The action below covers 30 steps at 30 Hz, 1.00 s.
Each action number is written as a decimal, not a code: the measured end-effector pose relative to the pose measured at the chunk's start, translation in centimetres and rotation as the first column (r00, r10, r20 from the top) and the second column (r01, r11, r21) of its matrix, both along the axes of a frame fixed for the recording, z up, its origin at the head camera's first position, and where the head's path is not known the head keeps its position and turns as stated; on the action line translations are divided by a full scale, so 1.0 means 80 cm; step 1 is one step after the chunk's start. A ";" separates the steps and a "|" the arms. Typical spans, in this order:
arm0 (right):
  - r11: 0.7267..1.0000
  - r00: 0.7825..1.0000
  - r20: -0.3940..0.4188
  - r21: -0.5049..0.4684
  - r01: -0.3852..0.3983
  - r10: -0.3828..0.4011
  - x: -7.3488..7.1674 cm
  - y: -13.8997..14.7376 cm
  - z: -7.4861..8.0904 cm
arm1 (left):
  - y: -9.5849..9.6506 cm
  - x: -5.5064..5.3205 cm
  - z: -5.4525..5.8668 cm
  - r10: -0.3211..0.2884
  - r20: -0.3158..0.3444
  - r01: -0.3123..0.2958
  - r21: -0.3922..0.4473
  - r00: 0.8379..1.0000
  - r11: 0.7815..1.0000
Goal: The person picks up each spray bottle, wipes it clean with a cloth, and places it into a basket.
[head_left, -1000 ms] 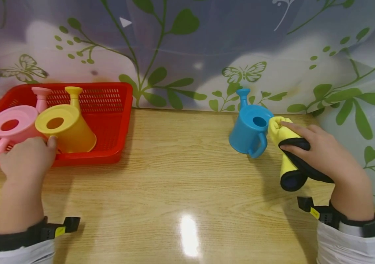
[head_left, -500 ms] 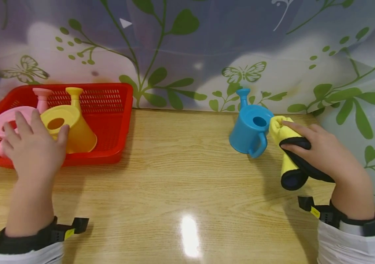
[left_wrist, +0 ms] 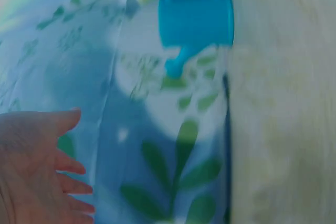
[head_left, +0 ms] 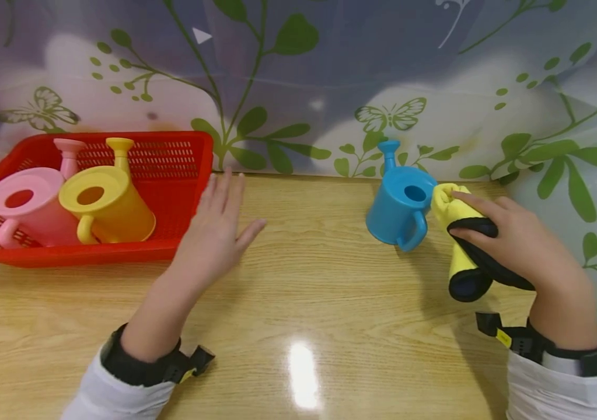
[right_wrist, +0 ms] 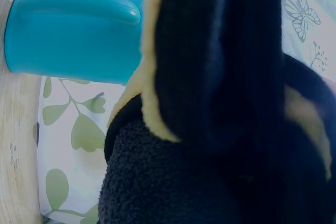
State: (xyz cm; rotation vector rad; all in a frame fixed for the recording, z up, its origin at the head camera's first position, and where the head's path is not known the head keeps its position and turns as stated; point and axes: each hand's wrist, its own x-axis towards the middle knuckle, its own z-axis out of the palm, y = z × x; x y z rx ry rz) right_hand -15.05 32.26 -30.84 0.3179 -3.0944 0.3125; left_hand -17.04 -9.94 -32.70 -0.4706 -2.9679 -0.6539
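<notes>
A blue watering can (head_left: 395, 204) stands upright on the table toward the back right, its handle facing the front. My right hand (head_left: 519, 239) grips a folded yellow cloth with black edging (head_left: 466, 274) just right of the can; the cloth's upper end overlaps the can's rim in the head view. In the right wrist view the cloth (right_wrist: 210, 103) fills most of the picture, hiding the fingers. My left hand (head_left: 214, 233) is held in the air with fingers spread, beside the right wall of the red basket (head_left: 135, 252). It holds nothing.
Inside the basket at the left, a pink watering can (head_left: 41, 204) and a yellow watering can (head_left: 114, 204) stand side by side. A printed curtain (head_left: 298, 105) with leaves and butterflies closes off the back and right of the wooden table (head_left: 277, 291).
My left hand has let go of the yellow watering can in the basket, lifted and moved right past the basket's edge. My right hand and the cloth have stayed almost still.
</notes>
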 end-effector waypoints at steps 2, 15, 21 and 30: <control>1.000 1.000 0.001 -0.003 0.001 -0.001 0.000 0.000 0.000 | 0.024 -0.004 -0.006 -0.044 0.069 0.042 0.028 0.997 0.999; 0.999 0.999 0.020 0.021 0.031 -0.031 -0.004 0.005 0.001 | 0.161 -0.047 -0.055 -0.330 0.360 0.233 0.288 0.873 0.929; 0.999 0.999 0.028 0.001 0.038 -0.038 -0.005 0.008 0.001 | 0.210 -0.058 -0.065 -0.445 0.408 0.267 0.424 0.797 0.866; 1.000 0.999 -0.028 0.002 0.015 -0.015 -0.003 0.008 -0.002 | 0.252 -0.064 -0.067 -0.517 0.491 0.287 0.469 0.701 0.835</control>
